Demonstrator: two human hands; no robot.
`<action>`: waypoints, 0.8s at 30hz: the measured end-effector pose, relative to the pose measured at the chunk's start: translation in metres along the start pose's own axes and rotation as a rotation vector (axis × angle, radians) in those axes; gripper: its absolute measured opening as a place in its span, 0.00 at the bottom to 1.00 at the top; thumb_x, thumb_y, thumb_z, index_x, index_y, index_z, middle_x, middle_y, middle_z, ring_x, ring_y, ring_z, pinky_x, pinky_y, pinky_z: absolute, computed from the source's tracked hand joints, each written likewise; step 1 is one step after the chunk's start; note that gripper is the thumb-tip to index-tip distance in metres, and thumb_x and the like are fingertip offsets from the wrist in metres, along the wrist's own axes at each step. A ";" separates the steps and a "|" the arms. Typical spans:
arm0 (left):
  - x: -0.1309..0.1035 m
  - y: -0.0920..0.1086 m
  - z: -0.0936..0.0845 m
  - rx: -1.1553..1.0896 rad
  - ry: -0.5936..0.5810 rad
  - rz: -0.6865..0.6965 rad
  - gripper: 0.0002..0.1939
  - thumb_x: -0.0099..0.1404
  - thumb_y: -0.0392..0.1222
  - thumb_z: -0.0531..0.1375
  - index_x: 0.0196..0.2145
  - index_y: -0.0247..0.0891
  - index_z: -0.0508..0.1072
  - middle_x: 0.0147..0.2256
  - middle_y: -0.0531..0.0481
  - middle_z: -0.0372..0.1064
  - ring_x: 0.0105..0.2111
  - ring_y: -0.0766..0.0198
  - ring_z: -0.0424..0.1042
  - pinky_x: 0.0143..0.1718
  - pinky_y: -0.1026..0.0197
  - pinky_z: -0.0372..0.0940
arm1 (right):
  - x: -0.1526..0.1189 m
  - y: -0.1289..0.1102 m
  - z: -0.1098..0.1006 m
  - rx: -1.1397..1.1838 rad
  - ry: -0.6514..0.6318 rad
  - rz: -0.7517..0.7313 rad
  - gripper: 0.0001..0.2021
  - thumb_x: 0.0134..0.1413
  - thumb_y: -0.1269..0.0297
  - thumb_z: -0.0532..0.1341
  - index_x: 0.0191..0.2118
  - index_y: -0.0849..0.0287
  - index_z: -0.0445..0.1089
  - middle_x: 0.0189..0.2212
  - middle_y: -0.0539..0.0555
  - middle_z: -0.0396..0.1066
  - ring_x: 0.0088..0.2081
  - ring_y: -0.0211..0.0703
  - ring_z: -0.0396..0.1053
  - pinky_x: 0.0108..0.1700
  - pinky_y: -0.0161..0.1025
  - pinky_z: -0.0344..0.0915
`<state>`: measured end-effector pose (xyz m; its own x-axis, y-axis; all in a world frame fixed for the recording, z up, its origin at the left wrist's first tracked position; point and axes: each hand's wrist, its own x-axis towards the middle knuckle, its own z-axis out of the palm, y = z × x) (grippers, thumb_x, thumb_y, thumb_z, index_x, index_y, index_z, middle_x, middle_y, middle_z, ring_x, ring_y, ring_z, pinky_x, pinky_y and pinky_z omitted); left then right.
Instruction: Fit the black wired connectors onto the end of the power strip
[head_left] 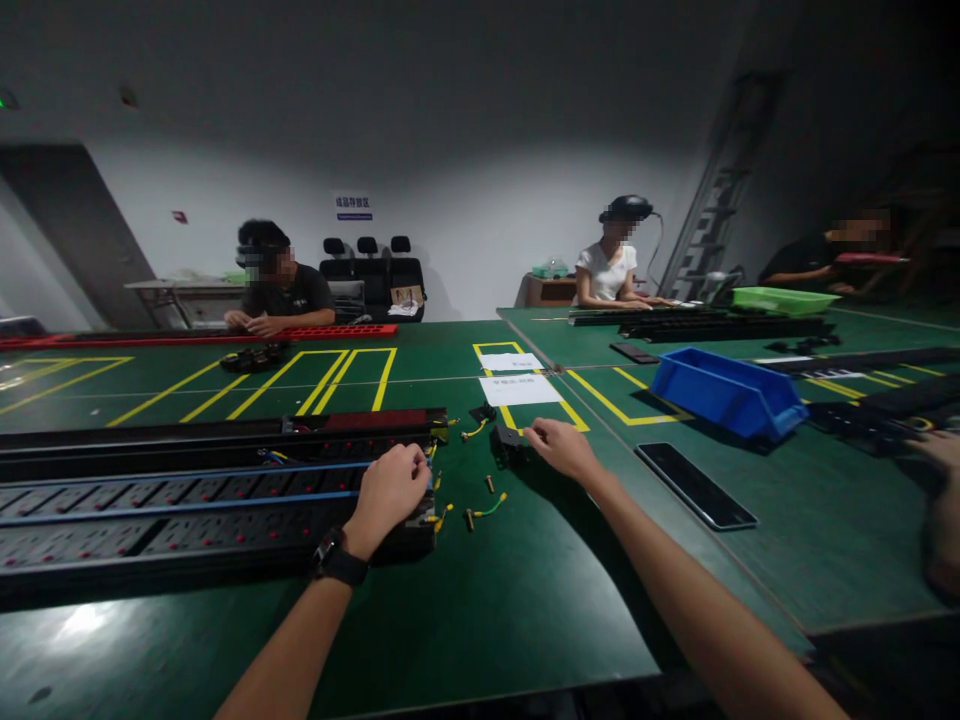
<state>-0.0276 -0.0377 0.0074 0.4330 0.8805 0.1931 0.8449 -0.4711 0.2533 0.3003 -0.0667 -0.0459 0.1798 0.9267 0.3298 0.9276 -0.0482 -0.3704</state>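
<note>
Several long black socket strips [225,487] lie side by side on the green table [525,610], with yellow-green wires at their right ends. My left hand [390,490], with a watch on its wrist, rests over the right end of the strips; its fingers are curled and what they hold, if anything, is hidden. My right hand [561,447] is beside a small black part [508,445], its fingers bent and close together near that part's right side. Between the hands lie a brass-coloured bolt [490,484] and a green wire [491,506] with yellow ends.
To the right are a phone [696,486] and a blue bin [726,396]. Paper labels [519,389] lie ahead. People sit across the table, near a red strip [360,331] and a green tray [784,300]. Another person's hand [943,450] shows at the right edge.
</note>
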 end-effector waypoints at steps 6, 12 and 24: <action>0.000 0.001 -0.001 0.018 -0.011 -0.010 0.08 0.69 0.41 0.55 0.36 0.41 0.74 0.38 0.49 0.74 0.38 0.61 0.72 0.32 0.62 0.56 | -0.005 -0.014 -0.001 -0.159 -0.176 0.031 0.18 0.68 0.51 0.52 0.37 0.57 0.72 0.33 0.57 0.74 0.32 0.42 0.66 0.30 0.37 0.45; 0.000 0.000 0.000 0.019 -0.013 -0.016 0.08 0.68 0.41 0.54 0.36 0.42 0.73 0.37 0.49 0.74 0.37 0.61 0.72 0.33 0.62 0.56 | -0.005 -0.015 -0.002 -0.192 -0.185 0.059 0.18 0.69 0.53 0.50 0.41 0.58 0.74 0.35 0.60 0.75 0.33 0.45 0.66 0.32 0.38 0.47; 0.000 0.000 0.000 0.039 -0.011 -0.010 0.08 0.69 0.41 0.54 0.36 0.42 0.73 0.37 0.49 0.74 0.37 0.61 0.72 0.32 0.62 0.55 | -0.008 -0.018 0.003 -0.191 -0.205 0.047 0.15 0.68 0.56 0.50 0.44 0.57 0.70 0.36 0.59 0.75 0.32 0.45 0.66 0.32 0.39 0.44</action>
<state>-0.0276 -0.0380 0.0070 0.4280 0.8856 0.1805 0.8605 -0.4603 0.2182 0.2809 -0.0725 -0.0441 0.1720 0.9769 0.1270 0.9682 -0.1439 -0.2045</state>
